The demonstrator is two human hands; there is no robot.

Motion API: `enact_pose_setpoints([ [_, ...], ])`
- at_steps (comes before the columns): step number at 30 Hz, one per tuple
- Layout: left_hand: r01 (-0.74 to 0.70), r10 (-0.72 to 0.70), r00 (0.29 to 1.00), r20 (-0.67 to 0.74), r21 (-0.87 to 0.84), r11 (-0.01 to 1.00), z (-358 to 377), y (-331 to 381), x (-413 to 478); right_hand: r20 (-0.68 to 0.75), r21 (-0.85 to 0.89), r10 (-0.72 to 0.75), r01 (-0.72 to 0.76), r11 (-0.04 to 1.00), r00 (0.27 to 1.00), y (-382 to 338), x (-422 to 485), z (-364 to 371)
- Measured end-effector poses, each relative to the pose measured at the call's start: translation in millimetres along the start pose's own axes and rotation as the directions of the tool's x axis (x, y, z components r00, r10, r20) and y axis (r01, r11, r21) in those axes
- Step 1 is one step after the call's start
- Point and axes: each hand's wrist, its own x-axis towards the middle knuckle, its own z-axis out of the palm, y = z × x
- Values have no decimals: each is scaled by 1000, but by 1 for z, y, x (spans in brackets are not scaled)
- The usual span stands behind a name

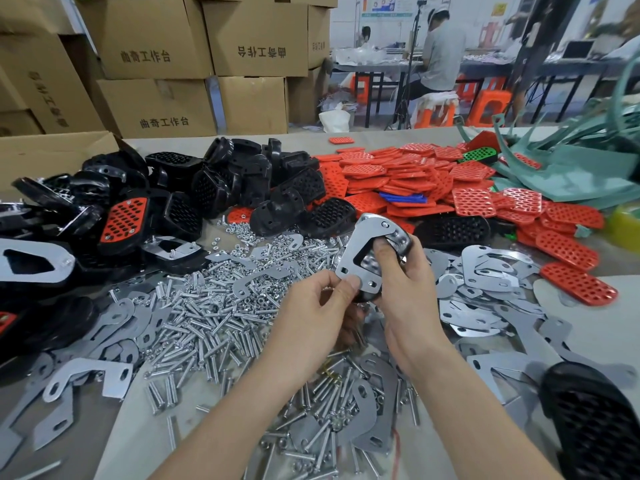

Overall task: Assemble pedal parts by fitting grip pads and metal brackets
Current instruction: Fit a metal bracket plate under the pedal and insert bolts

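Both hands (313, 299) (403, 282) grip metal bracket (360, 251) on pedal.

The tabletop (304, 142) is crowded: black pedal bodies (214, 181) heaped at far left, red grip pads (415, 178) piled at far right, a spread of silver bolts (207, 317) in the middle, flat metal brackets (485, 271) scattered right and near left, green offcuts (571, 168) at far right, one black pedal (595, 420) near right

Left hand (317, 308): below-left of metal bracket (360, 251), thumb and forefinger pinching its lower corner. Right hand (407, 292): right of metal bracket, fingers curled round its far edge, thumb pressed at its opening. Both forearms (242, 410) bare, angled up from below metal bracket, converging toward it.
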Motion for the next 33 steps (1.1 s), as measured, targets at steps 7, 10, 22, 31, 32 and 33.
enact_pose_setpoints([
  [7,-7,10,1000,-28,88,996,-3,-2,2,-3,-7,-9,9,1000,1000,3,2,2],
  [10,-28,37,996,-76,118,993,-3,-2,2,-14,-13,-5,5,1000,1000,4,3,2],
  [22,89,-100,995,-21,-303,949,-2,1,5,-24,-15,-5,4,1000,1000,5,3,0],
  [31,102,-146,987,-72,-423,900,-3,-1,8,-4,21,8,-8,1000,1000,7,1,4],
  [32,94,-137,987,-79,-406,909,-3,-2,8,-3,21,6,-6,1000,1000,7,1,5],
  [33,88,-132,988,-84,-400,912,-3,-3,8,-2,23,7,-7,1000,1000,6,1,5],
])
